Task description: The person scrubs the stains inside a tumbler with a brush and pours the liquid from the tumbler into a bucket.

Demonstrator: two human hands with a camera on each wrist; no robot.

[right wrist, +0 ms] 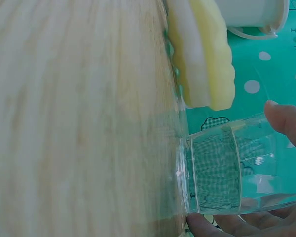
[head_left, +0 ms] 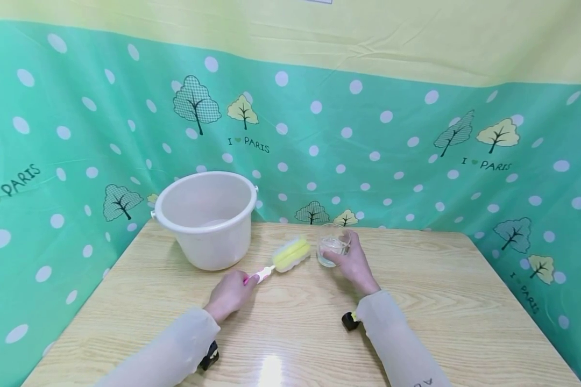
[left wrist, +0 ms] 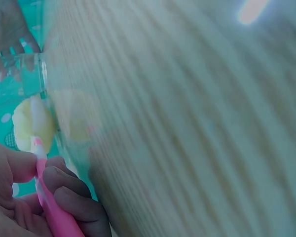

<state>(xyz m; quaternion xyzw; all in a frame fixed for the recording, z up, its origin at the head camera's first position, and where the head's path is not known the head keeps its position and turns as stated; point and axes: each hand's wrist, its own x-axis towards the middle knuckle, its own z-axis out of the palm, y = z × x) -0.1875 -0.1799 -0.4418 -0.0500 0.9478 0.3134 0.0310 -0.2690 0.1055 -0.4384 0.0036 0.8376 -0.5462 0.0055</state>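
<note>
My left hand (head_left: 233, 292) grips the pink and white handle (left wrist: 56, 212) of a sponge bottle brush (head_left: 291, 255), thumb and fingers curled round it. The brush's yellow and white sponge head (right wrist: 202, 54) points right, toward a clear drinking glass (head_left: 330, 252). A small gap separates the sponge from the glass. My right hand (head_left: 351, 262) holds the glass from its right side, thumb in front and fingers behind. In the right wrist view the glass (right wrist: 232, 170) appears upright on the table, with what looks like clear liquid in its lower part.
A white bucket (head_left: 213, 236) stands at the back left of the wooden table (head_left: 431, 301), left of the brush. Behind the table hangs a green and yellow curtain (head_left: 329, 140) with dots and trees. Black wrist devices (head_left: 351, 321) show below both sleeves.
</note>
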